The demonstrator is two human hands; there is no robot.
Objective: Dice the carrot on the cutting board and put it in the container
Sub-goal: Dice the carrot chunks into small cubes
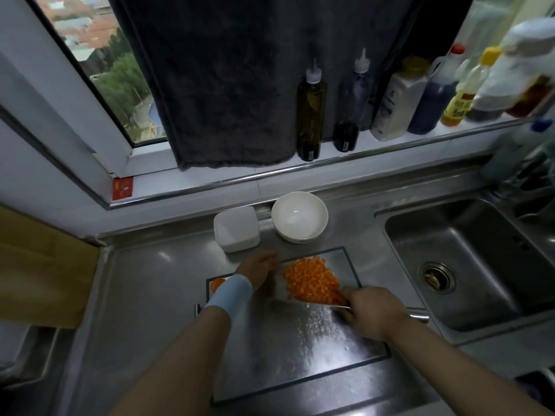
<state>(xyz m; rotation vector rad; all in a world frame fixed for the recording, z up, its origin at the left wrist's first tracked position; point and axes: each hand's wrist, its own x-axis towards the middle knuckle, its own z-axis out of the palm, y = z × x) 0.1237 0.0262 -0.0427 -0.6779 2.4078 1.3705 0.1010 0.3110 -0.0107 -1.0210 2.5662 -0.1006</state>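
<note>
My right hand [372, 315] grips the knife [327, 304]; my left hand [259, 270] is too blurred to tell. I keep the blade flat under the diced carrot [312, 280].

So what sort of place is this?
Likely a home kitchen: a stainless steel sink, tall oil and sauce bottles along the white windowsill, and diced orange carrot on a shiny cutting board.

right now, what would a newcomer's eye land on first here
The bright orange heap of diced carrot at the far end of the cutting board stands out first. The left hand and the right hand, which grips a knife, flank it. Beyond the board, a white container and white bowl stand side by side.
</note>
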